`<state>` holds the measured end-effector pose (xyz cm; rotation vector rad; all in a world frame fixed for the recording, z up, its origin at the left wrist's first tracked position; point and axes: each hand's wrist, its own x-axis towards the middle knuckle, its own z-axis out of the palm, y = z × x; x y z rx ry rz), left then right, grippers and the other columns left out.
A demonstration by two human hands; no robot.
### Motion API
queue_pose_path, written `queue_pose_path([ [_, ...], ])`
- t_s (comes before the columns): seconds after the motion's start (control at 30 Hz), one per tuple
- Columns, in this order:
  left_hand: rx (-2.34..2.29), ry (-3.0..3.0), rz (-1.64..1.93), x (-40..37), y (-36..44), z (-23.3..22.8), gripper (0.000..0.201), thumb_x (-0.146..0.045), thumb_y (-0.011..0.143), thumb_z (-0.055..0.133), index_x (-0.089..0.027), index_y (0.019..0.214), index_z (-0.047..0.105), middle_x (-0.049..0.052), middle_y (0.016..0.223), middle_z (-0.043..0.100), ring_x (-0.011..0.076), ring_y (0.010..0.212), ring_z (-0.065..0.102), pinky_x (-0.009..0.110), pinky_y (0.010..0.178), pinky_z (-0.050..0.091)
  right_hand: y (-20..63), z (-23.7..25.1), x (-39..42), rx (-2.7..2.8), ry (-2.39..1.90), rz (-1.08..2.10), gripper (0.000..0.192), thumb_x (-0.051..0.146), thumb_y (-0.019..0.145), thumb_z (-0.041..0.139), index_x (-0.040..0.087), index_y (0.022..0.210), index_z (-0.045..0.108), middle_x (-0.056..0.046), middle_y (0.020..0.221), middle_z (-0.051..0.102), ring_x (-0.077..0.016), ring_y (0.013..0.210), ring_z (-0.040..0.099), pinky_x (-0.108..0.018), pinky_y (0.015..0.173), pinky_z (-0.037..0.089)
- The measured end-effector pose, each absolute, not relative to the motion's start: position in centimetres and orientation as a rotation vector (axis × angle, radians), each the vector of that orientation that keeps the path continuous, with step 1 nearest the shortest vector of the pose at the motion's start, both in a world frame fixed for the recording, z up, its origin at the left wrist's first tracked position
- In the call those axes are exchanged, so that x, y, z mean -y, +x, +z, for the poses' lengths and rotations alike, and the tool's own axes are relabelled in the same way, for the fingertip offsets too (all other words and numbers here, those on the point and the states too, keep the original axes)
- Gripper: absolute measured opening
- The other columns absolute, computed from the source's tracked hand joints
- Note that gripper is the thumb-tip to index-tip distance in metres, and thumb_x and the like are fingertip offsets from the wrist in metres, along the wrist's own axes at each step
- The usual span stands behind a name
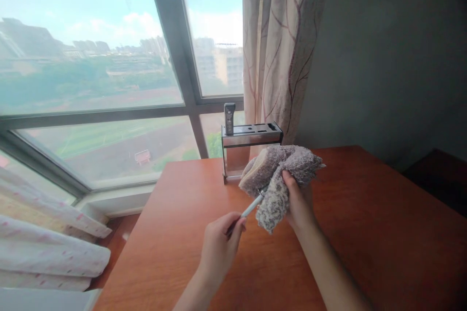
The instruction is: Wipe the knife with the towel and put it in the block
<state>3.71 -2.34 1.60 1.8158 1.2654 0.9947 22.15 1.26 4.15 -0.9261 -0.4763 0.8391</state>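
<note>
My left hand (223, 243) is closed around a slim pale handle (253, 205), which slants up to the right. The handle's far end, with a small bit of metal showing, goes into a fluffy grey cloth (274, 201); whatever sits there is hidden. My right hand (297, 201) grips this cloth from the right, its thumb pressed on top. Folded and bunched, the cloth shows a lighter shaggy flap hanging down and a beige edge at its upper left. Both hands are above the brown wooden table (182, 243).
Behind the cloth, a clear-sided rack with a dark-framed top (251, 131) stands on the table, with a grey remote-like object (229, 119) upright at its left. Beyond are a large window (91, 77) and a patterned curtain (284, 48). White spotted fabric (47, 243) hangs at lower left.
</note>
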Motion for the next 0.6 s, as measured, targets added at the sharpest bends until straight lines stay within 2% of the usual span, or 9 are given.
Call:
queue_pose_path([
  [0.23, -1.102, 1.695, 0.923, 2.4, 3.8, 1.8, 0.031, -0.039, 0.089, 0.048, -0.016, 0.076, 0.064, 0.000, 0.053, 0.053, 0.0123, 0.052, 0.047, 0.021, 0.054, 0.034, 23.0, 3.9, -1.5, 0.439, -0.917, 0.813, 0.037, 0.039, 0.068, 0.071, 0.022, 0.100, 0.064, -0.001, 0.099, 0.070, -0.0204, 0.091, 0.064, -0.031, 0.076, 0.051],
  [0.43, -0.993, 1.412, 0.792, 2.3, 3.4, 1.6, 0.038, -0.049, 0.085, 0.051, -0.013, 0.079, 0.063, -0.002, 0.052, 0.049, 0.0093, 0.048, 0.040, 0.020, 0.046, 0.026, 23.5, 3.8, -1.6, 0.466, -0.798, 1.016, 0.049, 0.052, 0.068, 0.069, 0.027, 0.110, 0.062, 0.000, 0.107, 0.069, -0.0220, 0.102, 0.062, -0.038, 0.087, 0.049],
  [0.53, -0.879, 1.238, 0.644, 2.5, 3.3, 1.8, 0.043, -0.053, 0.084, 0.050, -0.012, 0.080, 0.061, -0.002, 0.050, 0.049, 0.0069, 0.042, 0.033, 0.019, 0.041, 0.020, 24.2, 3.7, -1.0, 0.475, -0.755, 1.151, 0.055, 0.069, 0.065, 0.060, 0.029, 0.103, 0.066, -0.002, 0.108, 0.070, -0.0269, 0.104, 0.062, -0.045, 0.086, 0.050],
  [0.6, -0.803, 1.162, 0.546, 2.6, 3.2, 2.1, 0.045, -0.055, 0.085, 0.048, -0.012, 0.079, 0.061, -0.002, 0.048, 0.050, 0.0058, 0.038, 0.029, 0.020, 0.040, 0.016, 24.6, 3.6, -0.5, 0.467, -0.736, 1.214, 0.056, 0.073, 0.059, 0.062, 0.030, 0.093, 0.069, -0.004, 0.102, 0.072, -0.0301, 0.101, 0.063, -0.048, 0.081, 0.051],
])
